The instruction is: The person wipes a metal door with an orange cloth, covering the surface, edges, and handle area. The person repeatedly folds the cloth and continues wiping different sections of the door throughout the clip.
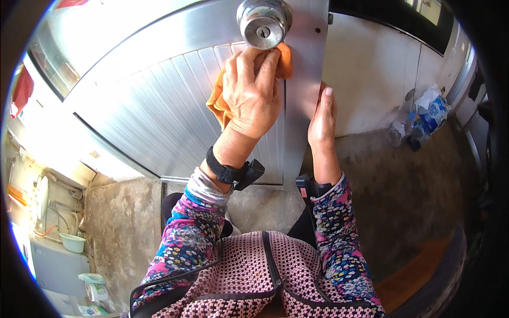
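An orange cloth (219, 97) is bunched under my left hand (252, 89), whose fingers press it to a metal door (183, 107) just below a round, shiny door knob (264, 30) with a keyhole. Part of the cloth sticks out to the right of my fingertips; another fold hangs to the left of the hand. My right hand (325, 115) rests at the door's right edge, thumb up, its other fingers mostly hidden behind that edge. Both wrists carry black straps with small dark devices.
Plastic bottles and wrapping (427, 115) lie by the pale wall at right. At the lower left stand a grey appliance (59, 264), a pale green basin (72, 243) and small containers (95, 287). Concrete floor (123, 222) shows below the door. A dark curved, padded edge is at lower right.
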`<state>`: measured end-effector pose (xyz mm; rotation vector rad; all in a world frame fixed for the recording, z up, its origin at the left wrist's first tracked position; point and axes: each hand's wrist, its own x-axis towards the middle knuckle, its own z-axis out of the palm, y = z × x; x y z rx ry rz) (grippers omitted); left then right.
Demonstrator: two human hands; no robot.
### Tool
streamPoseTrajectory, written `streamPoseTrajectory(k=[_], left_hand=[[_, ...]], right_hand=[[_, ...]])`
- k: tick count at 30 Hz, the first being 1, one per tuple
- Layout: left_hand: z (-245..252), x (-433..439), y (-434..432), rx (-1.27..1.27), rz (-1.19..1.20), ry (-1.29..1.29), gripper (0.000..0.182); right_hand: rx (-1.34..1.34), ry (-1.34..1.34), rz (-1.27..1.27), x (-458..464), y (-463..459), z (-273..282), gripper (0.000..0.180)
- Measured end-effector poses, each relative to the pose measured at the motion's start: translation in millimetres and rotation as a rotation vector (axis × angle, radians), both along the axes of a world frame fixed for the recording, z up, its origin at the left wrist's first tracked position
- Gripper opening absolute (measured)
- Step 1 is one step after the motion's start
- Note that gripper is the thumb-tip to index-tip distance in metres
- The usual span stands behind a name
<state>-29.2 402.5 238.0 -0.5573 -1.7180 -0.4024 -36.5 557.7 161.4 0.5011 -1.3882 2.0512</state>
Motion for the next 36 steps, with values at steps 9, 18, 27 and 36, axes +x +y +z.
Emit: streamPoseTrajectory(k=[9,18,27,36], left_hand=[[-74.3,13.4,-6.9,-0.163,0.031,-0.092,0.041],[-166.1,17.6,-12.3,-0.243,-0.053,-0.232,0.043],[-256.0,21.1,-21.2,-0.386,-0.096,-0.537,0.048],[-317.1,24.9,-19.6,-0.401,-0.129,-0.719,0.051]], right_hand=[[-0.018,-0.036,-0.036,-5.7,1.0,-3.1,0.066],[-0.021,-0.047,-0.119,-14.3,3.1,-3.9,0.066],[0.031,0.052,-0.026,-23.2,8.6,-1.1,0.059],[-0.015,0.061,-0.003,-37.6,14.6,11.2,0.067]])
